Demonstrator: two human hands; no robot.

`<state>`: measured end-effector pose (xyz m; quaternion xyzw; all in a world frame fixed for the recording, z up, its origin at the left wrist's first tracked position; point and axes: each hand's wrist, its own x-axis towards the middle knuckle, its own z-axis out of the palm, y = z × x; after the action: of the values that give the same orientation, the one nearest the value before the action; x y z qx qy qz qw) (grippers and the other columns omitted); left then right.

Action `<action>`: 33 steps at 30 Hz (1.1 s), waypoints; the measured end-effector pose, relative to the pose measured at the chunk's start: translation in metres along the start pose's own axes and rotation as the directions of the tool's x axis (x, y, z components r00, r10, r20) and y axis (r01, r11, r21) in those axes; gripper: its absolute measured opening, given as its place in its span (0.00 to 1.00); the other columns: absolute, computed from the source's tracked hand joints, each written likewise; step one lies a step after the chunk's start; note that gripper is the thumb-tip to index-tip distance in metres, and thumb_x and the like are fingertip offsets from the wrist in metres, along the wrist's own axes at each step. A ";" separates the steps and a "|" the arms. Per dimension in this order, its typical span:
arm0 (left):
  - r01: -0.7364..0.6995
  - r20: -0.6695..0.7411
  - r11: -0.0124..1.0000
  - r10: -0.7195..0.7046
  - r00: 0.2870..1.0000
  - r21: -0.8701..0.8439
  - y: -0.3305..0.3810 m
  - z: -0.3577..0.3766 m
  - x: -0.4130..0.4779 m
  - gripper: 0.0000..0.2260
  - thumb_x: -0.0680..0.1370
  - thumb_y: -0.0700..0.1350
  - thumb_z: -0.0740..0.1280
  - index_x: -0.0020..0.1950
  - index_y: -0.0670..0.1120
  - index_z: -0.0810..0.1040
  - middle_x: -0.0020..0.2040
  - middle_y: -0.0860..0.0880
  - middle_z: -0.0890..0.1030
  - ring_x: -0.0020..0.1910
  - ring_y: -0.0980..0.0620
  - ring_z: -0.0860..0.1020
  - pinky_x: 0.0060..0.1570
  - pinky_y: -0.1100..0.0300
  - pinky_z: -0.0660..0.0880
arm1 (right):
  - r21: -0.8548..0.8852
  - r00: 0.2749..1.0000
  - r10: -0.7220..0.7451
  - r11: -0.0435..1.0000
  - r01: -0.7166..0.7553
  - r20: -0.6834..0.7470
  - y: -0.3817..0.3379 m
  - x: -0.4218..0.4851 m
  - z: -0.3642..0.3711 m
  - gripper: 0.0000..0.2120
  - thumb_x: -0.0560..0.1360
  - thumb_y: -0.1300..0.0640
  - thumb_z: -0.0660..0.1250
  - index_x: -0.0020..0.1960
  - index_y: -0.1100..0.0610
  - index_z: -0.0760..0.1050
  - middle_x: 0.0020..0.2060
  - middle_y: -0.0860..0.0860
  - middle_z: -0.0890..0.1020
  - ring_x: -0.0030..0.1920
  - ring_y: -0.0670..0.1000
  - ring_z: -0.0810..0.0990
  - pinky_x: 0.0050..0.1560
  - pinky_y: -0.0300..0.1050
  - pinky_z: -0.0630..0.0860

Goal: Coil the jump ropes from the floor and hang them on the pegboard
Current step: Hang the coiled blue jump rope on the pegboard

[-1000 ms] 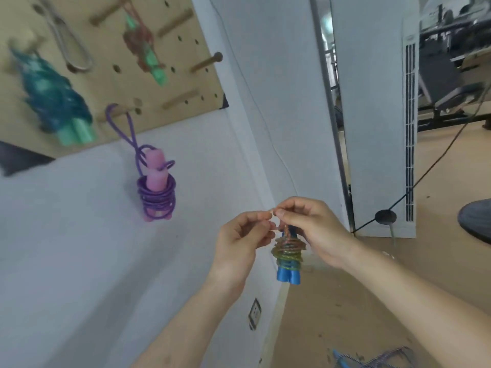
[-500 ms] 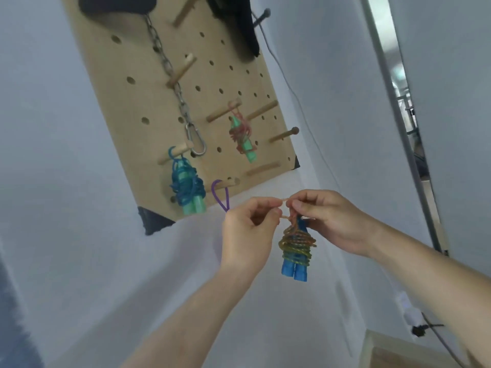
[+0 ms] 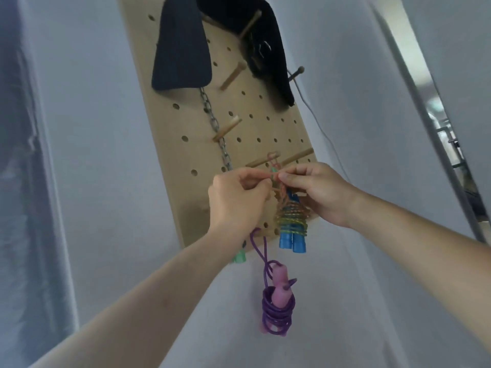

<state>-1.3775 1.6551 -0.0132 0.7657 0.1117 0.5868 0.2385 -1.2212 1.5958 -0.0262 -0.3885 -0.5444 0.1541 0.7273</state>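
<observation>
While the pegboard [image 3: 186, 144] fills the wall ahead, the work appears well advanced: several bundles hang on it and one is held at it. The left hand [image 3: 236, 200] and the right hand [image 3: 316, 192] each pinch the thin top loop of the rainbow rope [image 3: 291, 224], their fingertips almost meeting. That rope is coiled round blue handles and hangs from the fingers in front of the board's lower right corner, on no peg yet. The purple rope [image 3: 277, 306], wound round pink handles, hangs from near the lower edge and dangles below the board. Green handles [image 3: 239, 257] of another bundle show at the lower edge, behind the left forearm. A reddish loop [image 3: 273, 158] sits over a peg just above the hands, and the rest of it is hidden. What remains, on this view, is to slip the held loop over a free peg. The floor is out of sight, so whether more ropes wait there cannot be told.
</observation>
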 end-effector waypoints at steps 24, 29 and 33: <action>-0.254 0.001 0.949 0.259 0.966 0.185 0.003 -0.021 0.179 0.03 0.80 0.40 0.69 0.52 0.47 0.81 0.44 0.49 0.83 0.43 0.54 0.83 0.40 0.63 0.80 | -0.329 0.896 -0.317 0.920 0.211 -0.311 -0.054 0.145 0.049 0.04 0.79 0.58 0.68 0.49 0.54 0.82 0.43 0.50 0.84 0.44 0.48 0.83 0.36 0.35 0.74; -0.239 0.111 0.916 0.215 0.970 0.323 -0.002 -0.039 0.191 0.04 0.78 0.39 0.71 0.50 0.47 0.82 0.44 0.47 0.84 0.43 0.53 0.83 0.37 0.65 0.78 | -0.377 0.957 -0.233 0.913 0.155 -0.170 -0.052 0.147 0.050 0.05 0.80 0.59 0.67 0.52 0.54 0.81 0.45 0.49 0.85 0.40 0.43 0.85 0.34 0.34 0.74; -0.233 0.154 0.895 0.187 0.970 0.380 -0.013 -0.044 0.188 0.06 0.76 0.40 0.73 0.48 0.51 0.81 0.42 0.46 0.85 0.44 0.49 0.84 0.49 0.52 0.82 | -0.363 0.963 -0.227 0.918 0.162 -0.143 -0.039 0.145 0.052 0.05 0.79 0.58 0.68 0.54 0.52 0.80 0.47 0.50 0.85 0.46 0.45 0.84 0.37 0.35 0.75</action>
<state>-1.3644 1.7613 0.1479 0.8376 0.1307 0.5300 0.0199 -1.2243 1.6846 0.1052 -0.4671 -0.5303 -0.0539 0.7054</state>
